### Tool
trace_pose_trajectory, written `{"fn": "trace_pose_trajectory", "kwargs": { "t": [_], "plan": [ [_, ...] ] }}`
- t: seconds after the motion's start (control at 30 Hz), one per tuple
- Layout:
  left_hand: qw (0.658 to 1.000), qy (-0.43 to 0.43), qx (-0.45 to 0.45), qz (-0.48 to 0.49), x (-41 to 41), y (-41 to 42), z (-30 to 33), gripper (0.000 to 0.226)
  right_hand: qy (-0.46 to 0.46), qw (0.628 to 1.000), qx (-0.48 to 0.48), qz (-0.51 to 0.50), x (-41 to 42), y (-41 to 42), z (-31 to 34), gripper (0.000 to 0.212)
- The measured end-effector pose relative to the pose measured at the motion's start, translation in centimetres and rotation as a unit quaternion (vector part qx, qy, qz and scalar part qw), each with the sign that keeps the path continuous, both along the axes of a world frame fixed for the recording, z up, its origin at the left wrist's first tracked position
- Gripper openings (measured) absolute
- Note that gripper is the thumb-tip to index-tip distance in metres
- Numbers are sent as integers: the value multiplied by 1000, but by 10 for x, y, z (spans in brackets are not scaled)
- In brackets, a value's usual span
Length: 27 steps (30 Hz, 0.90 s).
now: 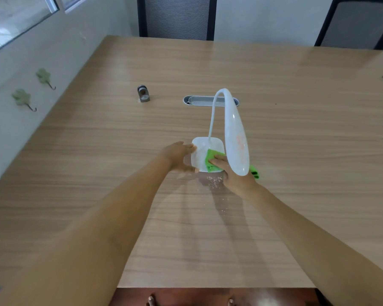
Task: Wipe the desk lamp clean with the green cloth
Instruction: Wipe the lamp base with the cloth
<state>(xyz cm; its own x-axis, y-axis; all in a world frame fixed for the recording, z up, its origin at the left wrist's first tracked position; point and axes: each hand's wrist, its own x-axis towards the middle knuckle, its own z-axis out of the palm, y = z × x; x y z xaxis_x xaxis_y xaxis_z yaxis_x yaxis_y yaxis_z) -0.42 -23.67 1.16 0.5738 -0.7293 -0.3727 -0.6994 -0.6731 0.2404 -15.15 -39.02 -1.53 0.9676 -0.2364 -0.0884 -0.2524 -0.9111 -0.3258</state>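
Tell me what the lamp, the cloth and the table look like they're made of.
Lamp: probably glossy white plastic; it shows bright highlights and a smooth moulded head, with a thin bent neck. Cloth: soft green fabric, possibly microfibre; it folds under the right hand. Table: wood-grain top, likely laminate rather than solid wood, given its even, faintly reflective sheen.
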Motion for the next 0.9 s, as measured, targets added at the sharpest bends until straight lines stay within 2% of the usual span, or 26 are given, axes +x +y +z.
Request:
{"fn": "trace_pose_trajectory", "kwargs": {
  "t": [0.07, 0.13, 0.27, 0.33, 0.43, 0.5, 0.6, 0.67, 0.8, 0.9],
  "plan": [
    [1000, 7, 9, 3, 2, 0, -1, 93, -4, 998, -58, 34, -19, 2, 3, 54],
    [1000, 2, 12, 2, 0, 0, -1, 93, -10, 997, -48, 55, -37, 1, 9, 61],
    [1000, -11, 6, -4, 1, -2, -5, 93, -90, 995, -14, -35, -25, -2, 22, 51],
    [1000, -11, 7, -6, -1, -2, -4, 92, -76, 993, 44, -76, -5, -4, 25, 43],
    [1000, -16, 8, -3, 0, -3, -5, 92, -12, 994, 93, -52, 14, -5, 13, 46],
    [1000, -15, 12, 0, 0, -3, -6, 93, 19, 999, 28, -41, 10, -3, 7, 44],
    [1000, -14, 15, -2, 2, -4, -7, 94, -10, 1000, -22, 11, -18, -3, 5, 53],
    [1000, -17, 14, 0, 1, -4, -9, 94, -17, 999, -28, 41, -34, -8, 4, 62],
    [999, -41, 17, 2, -4, -7, -11, 92, -43, 999, -10, -11, -39, -19, 5, 63],
    [996, -84, 8, 12, -14, -10, -14, 88, -33, 999, -8, -14, -31, -16, 5, 64]
  ]
}}
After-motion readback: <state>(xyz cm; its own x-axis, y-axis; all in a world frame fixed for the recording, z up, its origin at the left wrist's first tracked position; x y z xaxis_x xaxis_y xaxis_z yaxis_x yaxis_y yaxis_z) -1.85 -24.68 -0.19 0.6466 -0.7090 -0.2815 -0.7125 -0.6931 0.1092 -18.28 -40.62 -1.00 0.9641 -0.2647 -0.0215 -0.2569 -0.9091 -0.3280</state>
